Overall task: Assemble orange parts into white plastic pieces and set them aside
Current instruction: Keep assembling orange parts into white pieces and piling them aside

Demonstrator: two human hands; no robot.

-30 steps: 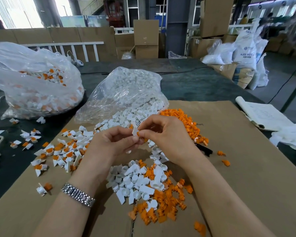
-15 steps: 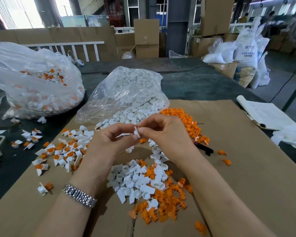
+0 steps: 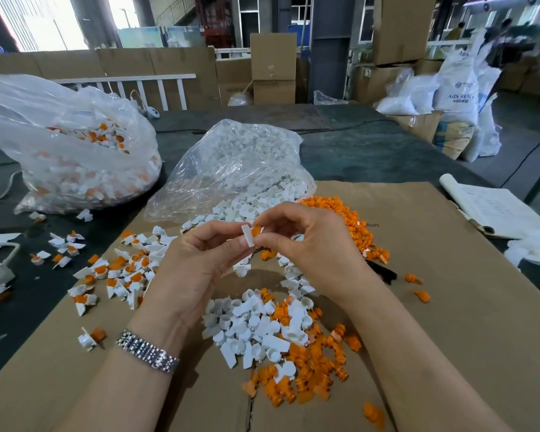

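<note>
My left hand (image 3: 197, 263) pinches a small white plastic piece (image 3: 248, 235) between thumb and forefinger, held above the cardboard. My right hand (image 3: 318, 244) presses an orange part (image 3: 256, 230) against that piece from the right. Below the hands lies a mixed heap of loose white pieces (image 3: 256, 325) and orange parts (image 3: 312, 366). A second mound of orange parts (image 3: 353, 222) sits behind my right hand. Assembled white-and-orange pieces (image 3: 119, 272) are scattered to the left.
A clear bag of white pieces (image 3: 237, 163) lies open at the cardboard sheet's (image 3: 449, 322) far edge. A larger bag of assembled pieces (image 3: 69, 151) rests far left. A paper booklet (image 3: 493, 207) lies at right, and a black object (image 3: 384, 271) behind my right wrist.
Both hands have lifted slightly and turned the white piece, so the orange part now shows at its right side between my fingertips.
</note>
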